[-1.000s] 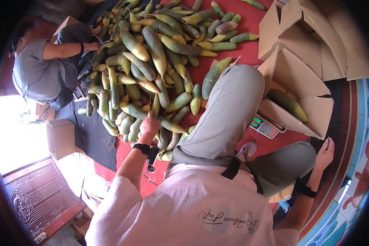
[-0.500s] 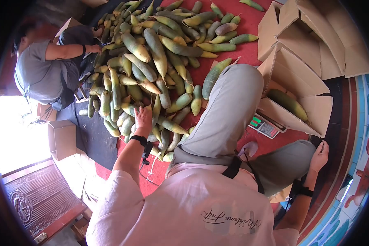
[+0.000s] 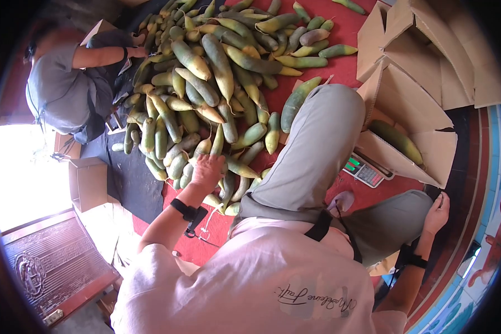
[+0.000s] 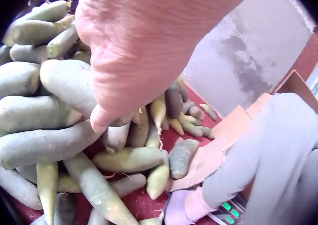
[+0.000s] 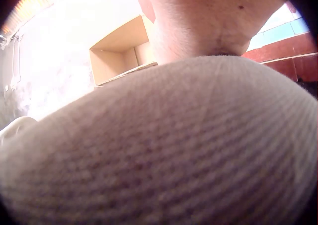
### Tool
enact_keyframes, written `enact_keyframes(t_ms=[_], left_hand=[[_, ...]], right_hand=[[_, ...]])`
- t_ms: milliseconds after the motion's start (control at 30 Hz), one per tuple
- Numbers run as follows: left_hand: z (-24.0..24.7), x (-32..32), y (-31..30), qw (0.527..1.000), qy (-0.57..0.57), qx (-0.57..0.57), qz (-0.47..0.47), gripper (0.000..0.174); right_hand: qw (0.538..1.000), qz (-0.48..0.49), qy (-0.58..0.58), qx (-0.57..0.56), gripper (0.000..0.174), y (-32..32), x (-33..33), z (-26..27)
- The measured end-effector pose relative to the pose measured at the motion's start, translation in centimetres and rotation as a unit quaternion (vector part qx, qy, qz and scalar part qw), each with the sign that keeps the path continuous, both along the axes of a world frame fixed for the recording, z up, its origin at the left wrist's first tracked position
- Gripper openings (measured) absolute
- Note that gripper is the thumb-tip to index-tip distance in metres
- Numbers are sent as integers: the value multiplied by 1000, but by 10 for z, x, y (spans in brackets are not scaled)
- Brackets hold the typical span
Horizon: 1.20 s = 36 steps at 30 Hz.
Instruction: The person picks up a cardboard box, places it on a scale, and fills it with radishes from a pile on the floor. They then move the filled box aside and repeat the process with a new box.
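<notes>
Drawn back toward the torso since half a second ago: left hand (image 3: pixel 209 171), fingers fanned then, bunched downward now. Location: near edge of the heap of green radishes (image 3: pixel 220 67), directly over several of them. Pose: forearm reaching forward, back of hand up, black wrist strap (image 3: pixel 182 209) behind. Grip: fingertips hidden; cannot tell whether curled round a radish or only resting on one. Right hand (image 3: pixel 437 214): laid at the far knee, fingers loosely bent, nothing held.

Visible in left wrist view only: creased heel of the left hand, one digit at the end of a long radish, pale surface (image 4: pixel 233 56) with a dark stain. Visible in head view only: single radish (image 3: pixel 395 139) inside a flap-up carton (image 3: pixel 433 150); second person (image 3: pixel 67 89) beside the heap. Filling most of right wrist view: coarse-woven grey trousers (image 5: pixel 149 150).

Materials and shapes: tapered, smooth-skinned radishes, green shading to yellow, some with thin root tails; corrugated cardboard; red carpet (image 3: pixel 339 64); flat scale (image 3: pixel 367 175) with green-lit display.
</notes>
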State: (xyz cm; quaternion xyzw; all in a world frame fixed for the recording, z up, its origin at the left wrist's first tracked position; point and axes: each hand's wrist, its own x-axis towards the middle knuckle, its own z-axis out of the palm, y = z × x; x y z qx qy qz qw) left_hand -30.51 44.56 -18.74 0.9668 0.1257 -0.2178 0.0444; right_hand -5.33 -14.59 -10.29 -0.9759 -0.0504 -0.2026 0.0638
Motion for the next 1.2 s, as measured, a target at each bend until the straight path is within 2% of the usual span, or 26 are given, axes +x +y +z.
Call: enact_keyframes(t_ms=[67,167,200,267,400,433,467,500,533,600,633,667,767,1000,1033,1067,1133,1200], left_hand=[[-4,-6,-7,1000,0,5,-19,51],[-14,-11,-8,992,70,-67,77,50],[-20,-16,-7,992,72,-69,76,50],[-31,-25,-1,969,93,-142,178,54],[-74,-44,15,944,116,-194,240,60],[-93,-52,23,944,116,-196,240,60],[-116,-63,33,918,126,-182,328,59],[-119,-63,35,885,136,-166,413,58],[-120,-65,38,884,137,-168,413,58],[-93,-55,41,889,58,-110,440,55],[-124,-67,55,910,17,-61,410,47],[-120,-65,58,909,18,-60,412,47],[-108,-41,66,945,-64,9,321,34],[-121,11,84,966,-63,19,249,40],[-127,17,87,960,-33,-9,278,43],[-131,23,89,960,-33,-10,277,43],[-137,30,91,959,40,5,282,44],[-138,33,88,957,44,-11,286,48]], right_hand=[[1000,-1,1,5,20,0,1,-1],[1000,6,1,7,20,-2,1,-1],[1000,18,0,3,20,-2,0,0],[1000,12,5,5,20,-5,0,-2],[1000,7,11,12,21,-7,2,-4],[1000,7,11,10,21,-7,2,-3],[1000,11,16,8,21,-6,2,-2],[1000,14,22,6,21,-5,2,-1],[1000,14,23,3,21,-6,2,-1],[1000,5,24,1,20,-6,2,-2],[1000,7,25,1,20,-5,3,-3],[1000,3,20,8,20,-5,3,-4],[1000,6,13,9,20,-3,4,-4],[1000,14,14,-3,20,2,5,0],[1000,13,14,-4,20,2,5,0],[1000,11,18,0,20,4,4,0],[1000,8,23,2,19,5,5,1],[1000,28,13,-4,19,5,6,0]])
